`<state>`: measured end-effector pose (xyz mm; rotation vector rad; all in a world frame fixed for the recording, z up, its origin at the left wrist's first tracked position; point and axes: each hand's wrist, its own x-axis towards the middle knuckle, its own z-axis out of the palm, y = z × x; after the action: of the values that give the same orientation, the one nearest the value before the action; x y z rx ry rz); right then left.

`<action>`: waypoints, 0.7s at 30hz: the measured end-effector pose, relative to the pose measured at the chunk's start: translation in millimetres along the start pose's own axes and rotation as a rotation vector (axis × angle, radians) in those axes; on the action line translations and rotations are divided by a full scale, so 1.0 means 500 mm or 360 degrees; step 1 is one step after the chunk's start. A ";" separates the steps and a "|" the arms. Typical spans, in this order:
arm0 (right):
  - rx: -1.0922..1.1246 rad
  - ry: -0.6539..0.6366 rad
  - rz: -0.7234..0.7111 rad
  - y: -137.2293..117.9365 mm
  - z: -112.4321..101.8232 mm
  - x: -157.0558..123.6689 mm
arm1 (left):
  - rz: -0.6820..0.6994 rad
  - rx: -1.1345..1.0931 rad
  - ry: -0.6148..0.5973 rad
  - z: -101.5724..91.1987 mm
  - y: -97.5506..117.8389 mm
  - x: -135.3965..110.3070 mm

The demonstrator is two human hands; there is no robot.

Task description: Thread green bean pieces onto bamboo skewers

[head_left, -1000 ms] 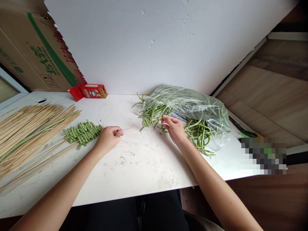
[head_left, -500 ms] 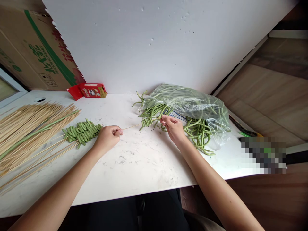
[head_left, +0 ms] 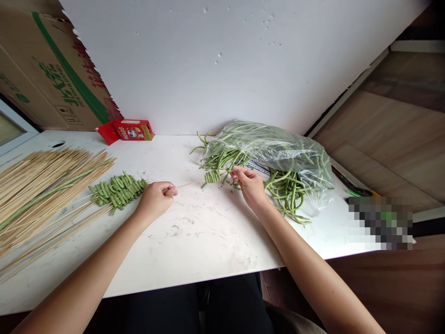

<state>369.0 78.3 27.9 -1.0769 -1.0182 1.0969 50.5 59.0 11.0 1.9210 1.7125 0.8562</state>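
Observation:
A thin bamboo skewer point(head_left: 190, 183) runs from my left hand point(head_left: 158, 199) toward my right hand point(head_left: 249, 184). My left hand is closed around its near end. Short green bean pieces point(head_left: 212, 176) are threaded side by side close to its far end. My right thumb and fingers pinch at the far tip; whether a bean piece is also between them is hidden. Beyond my left hand lie finished-looking skewers packed with bean pieces point(head_left: 118, 190). Long green beans point(head_left: 290, 192) lie loose behind and right of my right hand, spilling from a clear plastic bag point(head_left: 278, 144).
Many bare bamboo skewers point(head_left: 45, 185) cover the left of the white table point(head_left: 194, 250), with a long bean point(head_left: 52, 195) across them. A red packet point(head_left: 135, 130) stands by the white panel point(head_left: 208, 69). A cardboard box point(head_left: 41, 69) is back left; a dark-handled tool point(head_left: 358, 188) lies right.

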 end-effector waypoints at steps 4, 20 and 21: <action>-0.0007 0.0016 0.0008 -0.001 0.004 -0.003 | 0.0010 0.0000 0.0011 0.001 0.001 -0.002; -0.0054 -0.0130 -0.0017 0.001 0.036 -0.026 | -0.0044 -0.0263 0.0005 0.018 0.014 -0.004; -0.0049 -0.0138 -0.0016 0.001 0.037 -0.027 | -0.0041 -0.0274 0.0010 0.019 0.015 -0.003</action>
<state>348.9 68.0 29.6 -1.0551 -1.1112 1.1308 62.3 57.1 9.0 1.7808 1.6075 0.9674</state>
